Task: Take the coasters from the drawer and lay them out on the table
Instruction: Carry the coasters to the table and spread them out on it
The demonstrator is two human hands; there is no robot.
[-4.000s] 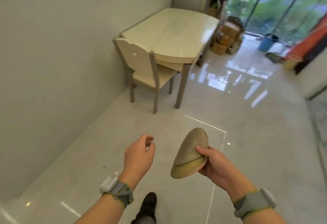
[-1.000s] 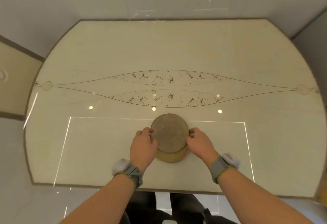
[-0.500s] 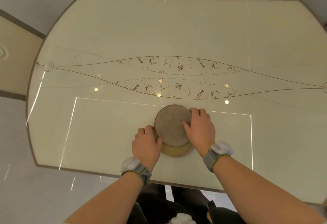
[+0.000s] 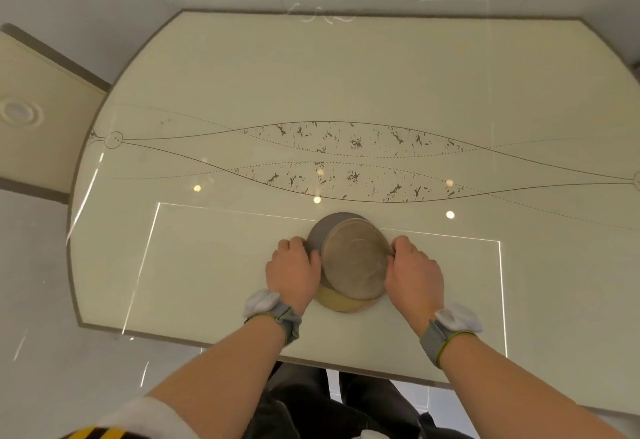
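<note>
With your left hand (image 4: 292,270) pinning the grey coaster (image 4: 317,232), slide the top coaster (image 4: 355,260) your right hand (image 4: 412,274) grips toward three o'clock across the worktop (image 4: 207,92).

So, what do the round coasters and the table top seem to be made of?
The coasters look matte and slightly fibrous in brown, grey and tan, with no shine, so perhaps felt, cork or a soft composite; I cannot tell which. The table top looks like polished stone or glass-covered cream marble: it mirrors the ceiling lights sharply and has a dark rim.
</note>
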